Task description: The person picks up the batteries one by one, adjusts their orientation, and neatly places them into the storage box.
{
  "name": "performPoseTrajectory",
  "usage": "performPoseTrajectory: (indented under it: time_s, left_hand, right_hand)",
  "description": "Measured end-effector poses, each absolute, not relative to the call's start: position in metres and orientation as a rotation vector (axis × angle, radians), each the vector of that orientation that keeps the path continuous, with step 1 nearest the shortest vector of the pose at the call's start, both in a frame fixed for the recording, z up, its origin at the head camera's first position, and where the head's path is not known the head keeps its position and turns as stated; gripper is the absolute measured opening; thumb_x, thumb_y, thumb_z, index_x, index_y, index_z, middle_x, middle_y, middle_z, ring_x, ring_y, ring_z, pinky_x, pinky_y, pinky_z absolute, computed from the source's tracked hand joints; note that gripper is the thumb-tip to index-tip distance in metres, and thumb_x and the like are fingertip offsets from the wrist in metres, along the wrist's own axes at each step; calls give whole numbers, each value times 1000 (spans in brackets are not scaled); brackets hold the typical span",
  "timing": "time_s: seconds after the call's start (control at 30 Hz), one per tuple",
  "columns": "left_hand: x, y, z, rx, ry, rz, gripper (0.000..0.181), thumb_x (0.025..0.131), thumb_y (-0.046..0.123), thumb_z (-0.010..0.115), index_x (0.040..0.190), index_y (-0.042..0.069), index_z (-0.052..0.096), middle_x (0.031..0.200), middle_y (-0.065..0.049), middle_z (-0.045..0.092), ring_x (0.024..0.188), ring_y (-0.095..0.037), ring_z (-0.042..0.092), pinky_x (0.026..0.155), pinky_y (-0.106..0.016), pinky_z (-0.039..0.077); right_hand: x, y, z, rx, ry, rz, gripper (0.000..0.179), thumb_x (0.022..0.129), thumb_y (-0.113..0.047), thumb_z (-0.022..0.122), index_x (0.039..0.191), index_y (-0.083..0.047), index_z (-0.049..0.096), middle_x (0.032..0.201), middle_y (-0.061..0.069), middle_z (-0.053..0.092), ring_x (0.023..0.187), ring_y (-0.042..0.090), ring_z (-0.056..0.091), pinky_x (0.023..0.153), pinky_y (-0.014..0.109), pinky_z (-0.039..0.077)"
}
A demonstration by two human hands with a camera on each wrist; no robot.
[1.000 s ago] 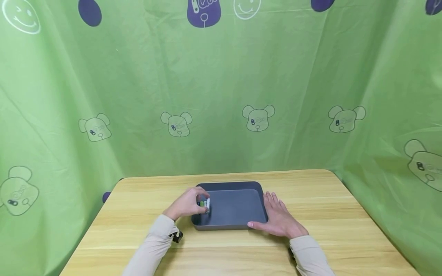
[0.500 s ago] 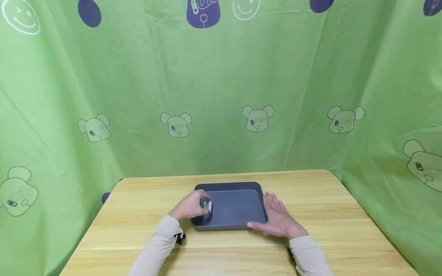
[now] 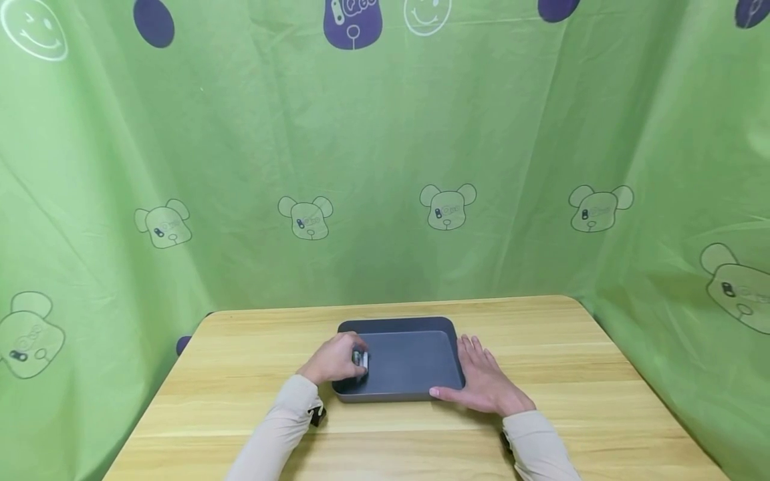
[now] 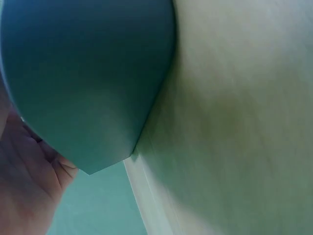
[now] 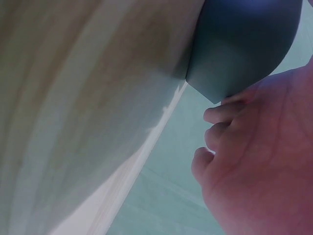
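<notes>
A dark grey rectangular tray (image 3: 412,364) lies on the table. Inside its left end, my left hand (image 3: 332,361) pinches a short row of small green and white cylinders that look like batteries (image 3: 364,360), thumb on the near side and fingers on the far side. My right hand (image 3: 484,384) lies with straight fingers along the tray's right side, its thumb at the front rim. In the left wrist view, the tray's outer wall (image 4: 93,88) hides the fingertips and the batteries. The right wrist view has my right palm (image 5: 264,156) beside the tray wall (image 5: 244,49).
The light wooden table (image 3: 240,347) extends around the tray on all sides. Behind it and at both sides hangs a green curtain (image 3: 373,267) with printed bear heads. A small black object (image 3: 317,415) sits at the left sleeve cuff.
My left hand has shifted slightly to the right and lower into the tray with the batteries, which show less between the fingers. My right hand and the tray stay put.
</notes>
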State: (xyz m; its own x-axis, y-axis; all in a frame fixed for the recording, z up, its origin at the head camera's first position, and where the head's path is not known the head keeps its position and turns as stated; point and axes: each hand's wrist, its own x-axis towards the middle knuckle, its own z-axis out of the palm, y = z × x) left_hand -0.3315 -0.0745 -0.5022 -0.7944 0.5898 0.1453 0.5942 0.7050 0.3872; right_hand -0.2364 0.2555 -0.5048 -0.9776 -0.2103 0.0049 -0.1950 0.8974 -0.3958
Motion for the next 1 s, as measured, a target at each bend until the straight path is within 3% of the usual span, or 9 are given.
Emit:
performPoseTrajectory:
  time_s: [1.0]
  left_hand:
    - [-331, -68, -503, -1011, -2917, -510, 44, 75, 26, 84, 113, 6, 76, 120, -10, 73, 103, -23, 69, 94, -42, 59]
  right_hand:
    - [-236, 256, -505, -321, 3030, -634, 131, 80, -79, 65, 160, 10, 11, 169, 32, 9, 158, 51, 9, 127, 64, 12]
